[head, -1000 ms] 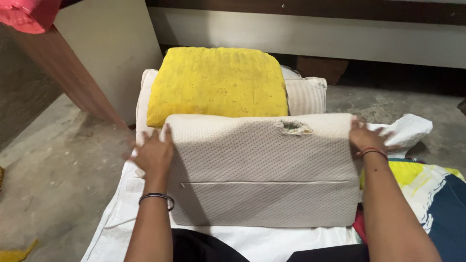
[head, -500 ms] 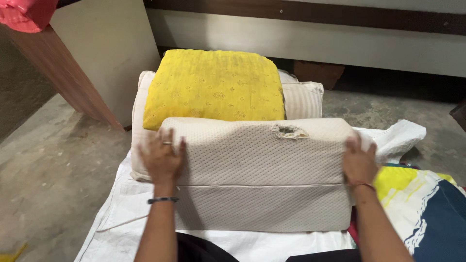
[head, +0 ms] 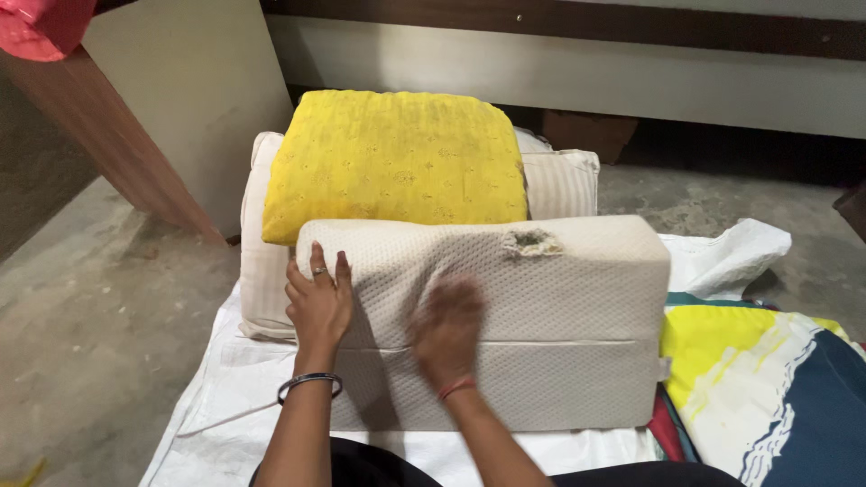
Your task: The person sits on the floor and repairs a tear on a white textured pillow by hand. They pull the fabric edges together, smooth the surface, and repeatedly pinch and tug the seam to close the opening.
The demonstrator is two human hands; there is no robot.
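Grey concrete floor [head: 99, 343], rough and stained, filling the left side and going on at the back right. At the far side, a long pale wall panel [head: 577, 77] with a dark wooden band along its top. At the left, a slanted brown wooden board [head: 108, 149] leaning beside a cream cabinet side [head: 194, 90], with a piece of pink cloth [head: 41, 25] in the top left corner.

Spread on the floor, a white woven sheet [head: 225, 406], reaching from the lower left to a crumpled corner at the right. On this sheet, a large cream foam block with a dotted knit cover [head: 550, 316], lying long side across, with a small torn hole on its top front edge. Just behind it, touching, a yellow embroidered square cushion [head: 397, 162] resting on a white ribbed pillow [head: 564, 180]. At the right, just beside the block end, a folded cloth in yellow, white and dark blue [head: 767, 379].

Left hand [head: 317, 302] flat on the left part of the block, near its left edge, fingers [head: 317, 273] straight and close together, gripping nothing; a dark bangle on the wrist. Right hand [head: 448, 329] on the front face near the middle, blurred, so cannot tell how its fingers lie; a red thread on the wrist.

Open floor at the left of the sheet; right side crowded by the folded cloth.
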